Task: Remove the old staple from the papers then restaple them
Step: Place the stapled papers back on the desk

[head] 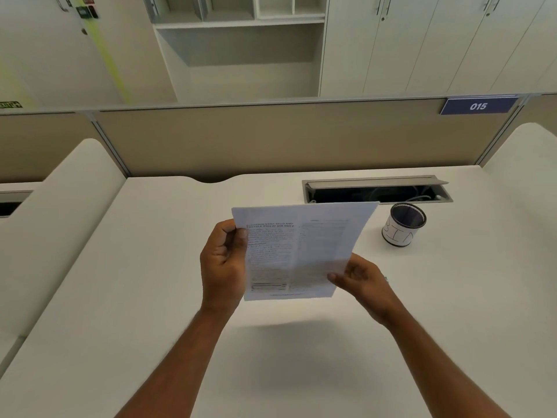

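A set of printed white papers (301, 248) is held up above the white desk (150, 297), tilted toward me. My left hand (223, 267) grips the left edge, thumb on the front near the top corner. My right hand (358, 279) pinches the lower right edge with thumb on the front. No staple is visible on the sheets at this size. No stapler or staple remover is in view.
A black mesh pen cup (404, 224) with a white label stands to the right of the papers. Behind it an open cable tray (373, 191) is cut into the desk. A beige partition (271, 140) bounds the far edge, with cabinets beyond.
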